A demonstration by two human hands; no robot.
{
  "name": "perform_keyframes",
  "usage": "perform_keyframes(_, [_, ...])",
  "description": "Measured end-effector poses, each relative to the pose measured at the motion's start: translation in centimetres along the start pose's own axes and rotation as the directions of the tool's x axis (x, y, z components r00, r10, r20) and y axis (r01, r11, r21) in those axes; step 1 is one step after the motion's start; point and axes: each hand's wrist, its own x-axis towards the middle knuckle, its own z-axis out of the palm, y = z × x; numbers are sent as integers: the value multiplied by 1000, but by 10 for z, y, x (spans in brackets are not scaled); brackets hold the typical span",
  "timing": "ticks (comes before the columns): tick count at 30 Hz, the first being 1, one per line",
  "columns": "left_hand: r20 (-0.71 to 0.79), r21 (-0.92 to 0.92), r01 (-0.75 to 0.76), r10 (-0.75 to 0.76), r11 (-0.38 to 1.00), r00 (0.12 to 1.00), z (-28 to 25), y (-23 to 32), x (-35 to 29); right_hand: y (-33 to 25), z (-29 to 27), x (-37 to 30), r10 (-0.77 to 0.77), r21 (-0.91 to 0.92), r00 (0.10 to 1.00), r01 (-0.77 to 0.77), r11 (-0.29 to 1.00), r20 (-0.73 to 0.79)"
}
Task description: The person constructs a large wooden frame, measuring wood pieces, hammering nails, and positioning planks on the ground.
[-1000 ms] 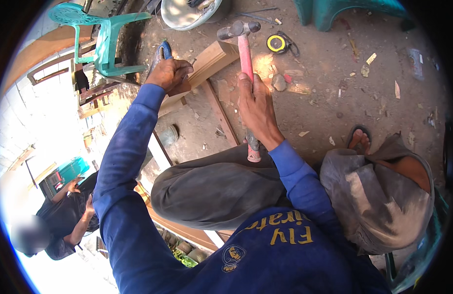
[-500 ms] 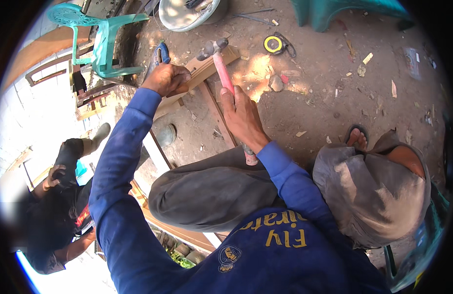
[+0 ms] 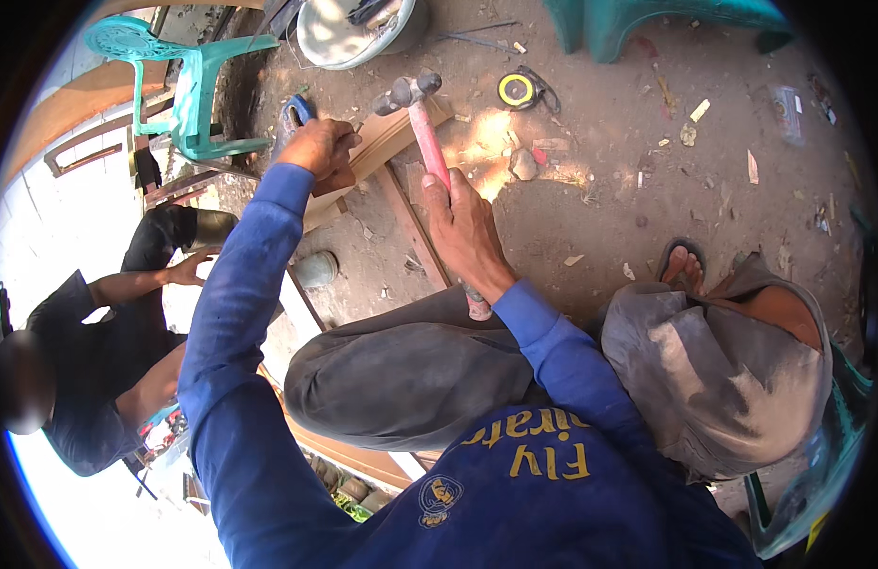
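Note:
My right hand (image 3: 469, 228) is wrapped round the pink-red handle of a hammer (image 3: 425, 133). The grey hammer head is over the far end of a light brown wooden board (image 3: 393, 136). At the near end of that board is my left hand (image 3: 315, 154), its fingers curled together. Whatever sits in those fingers is hidden or too small to name. Just beyond the left hand lies a tool with a blue handle (image 3: 295, 111), partly covered by the hand. A narrower wooden strip (image 3: 412, 223) runs from the board toward my knee.
A yellow and black tape measure (image 3: 518, 91), a stone (image 3: 523, 165) and wood scraps lie on the dirt floor. Beyond stand a pale bucket (image 3: 358, 47) and a green plastic chair (image 3: 194, 90). Another person (image 3: 102, 370) in dark clothes is at the left.
The view has shifted slightly, so the floor things sit a little further left. At the left the other person has leaned and reached an arm forward. My right hand keeps hold of the hammer.

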Motion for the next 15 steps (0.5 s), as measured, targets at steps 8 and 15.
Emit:
perform_keyframes(8, [49,31,-260,259,965,965,13,44,-41,17,-7,7,180,172,982,-168,971,-53])
perform_keyframes(15, [-131,-540,26,-115,841,985,-4,-12,-18,5,-8,5,72,93,995,-65,994,-71])
